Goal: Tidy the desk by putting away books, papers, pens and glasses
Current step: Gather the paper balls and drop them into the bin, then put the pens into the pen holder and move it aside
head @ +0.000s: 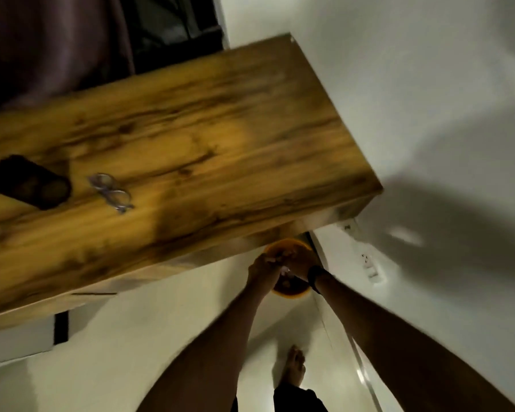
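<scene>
Glasses [110,191] look thin-rimmed with round lenses, lying on the wooden desk [220,138] next to a dark case [27,181]. My left hand [262,270] and right hand [299,261] are bunched together over an orange bin [289,294] below the desk edge; can't tell the grip, too blurry.

Glasses [110,192], thin metal frame with round lenses, lay flat on the wood-grain worktop [205,138] toward its left part, just beside a dark open case [29,181] lying flat; blurred, so whether the temples were folded could not be told
</scene>
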Available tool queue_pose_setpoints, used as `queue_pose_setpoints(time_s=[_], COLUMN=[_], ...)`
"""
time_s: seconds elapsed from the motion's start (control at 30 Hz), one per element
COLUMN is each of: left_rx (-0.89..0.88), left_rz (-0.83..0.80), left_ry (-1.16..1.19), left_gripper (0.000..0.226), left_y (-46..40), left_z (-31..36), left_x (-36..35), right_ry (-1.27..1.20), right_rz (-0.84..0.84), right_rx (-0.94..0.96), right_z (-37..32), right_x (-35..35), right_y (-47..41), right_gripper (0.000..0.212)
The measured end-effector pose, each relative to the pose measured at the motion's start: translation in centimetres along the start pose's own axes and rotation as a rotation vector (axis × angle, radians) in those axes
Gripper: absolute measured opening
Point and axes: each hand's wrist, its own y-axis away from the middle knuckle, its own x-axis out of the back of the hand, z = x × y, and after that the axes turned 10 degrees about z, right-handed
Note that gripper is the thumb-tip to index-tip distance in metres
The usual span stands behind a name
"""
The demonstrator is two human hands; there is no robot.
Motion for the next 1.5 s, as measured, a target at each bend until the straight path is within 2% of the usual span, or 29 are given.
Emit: queue_pose_setpoints(time_s=[0.07, 0.13, 0.2, 0.27, 0.33, 0.37, 0.43, 0.53, 0.6, 0.7, 0.83, 0.93, 1.13, 1.23, 1.4, 1.5], left_rx=[-0.087, -0.196, -0.344, -0.410, -0.421, -0.409, -0.369, -0.355, -0.257, -0.146, -0.244, -0.256, -0.223, -0.199, -0.215, -0.234], left_rz=[0.050, 0.094, 0.049, -0.018, -0.005, 0.060, 0.231, 0.421, 0.389, 0.334, 0.414, 0.484, 0.552, 0.513, 0.426, 0.533], left_ry=[0.113, 0.098, 0.009, -0.044, -0.165, -0.206, -0.223, -0.354, -0.469, -0.472, -0.552, -0.488, -0.469, -0.466, -0.466, -0.356], left_gripper=[0.015, 0.026, 0.039, 0.041, 0.037, 0.033, 0.031, 0.059, 0.081, 0.091, 0.099, 0.112, 0.112, 0.109, 0.084, 0.064], left_y=[2.2, 4.1, 5.7, 6.6, 6.0, 5.9, 5.7, 4.8, 3.8, 2.8, 2.2, 1.0, -2.0, -3.1, -4.2, -3.8], left_z=[1.5, 2.3, 2.6, 2.0, 0.5, -0.1, -1.8, -5.5, -9.1, -14.7, -19.6, -20.8, -21.2, -20.9, -21.4, -22.6], left_x=[3.7, 7.9, 11.9, 15.9, 19.8, 22.0, 26.4, 31.8, 34.6, 37.3, 39.5, 41.0, 44.4, 46.4, 51.2, 54.5], right_ry=[0.093, 0.159, 0.164, 0.244, 0.357, 0.390, 0.388, 0.329, 0.289, 0.250, 0.288, 0.317, 0.363, 0.352, 0.389, 0.351], right_rz=[0.002, 0.022, 0.012, -0.044, -0.114, -0.117, -0.109, -0.080, -0.081, -0.098, -0.041, -0.002, -0.038, -0.096, -0.200, -0.218], right_rx=[0.138, 0.250, 0.296, 0.336, 0.393, 0.421, 0.426, 0.441, 0.440, 0.442, 0.479, 0.569, 0.713, 0.775, 0.811, 0.832], right_z=[-4.7, -9.4, -13.0, -15.9, -18.1, -19.7, -23.1, -28.3, -31.2, -34.0, -36.1, -38.8, -45.8, -48.4, -51.6, -54.3], right_x=[1.2, 1.9, 1.8, 1.1, 0.4, -0.1, -1.3, -3.9, -6.5, -11.0, -16.3, -17.8, -20.9, -23.5, -28.6, -30.9], right_y=[2.6, 5.2, 7.3, 9.1, 9.7, 9.9, 10.6, 11.6, 12.2, 13.1, 13.8, 13.3, 9.7, 8.2, 6.2, 5.6], right_gripper=[0.015, 0.014, 0.031, 0.026, 0.022, 0.029, 0.030, 0.023, 0.019, 0.023, 0.030, 0.034, 0.026, 0.024, 0.021, 0.021])
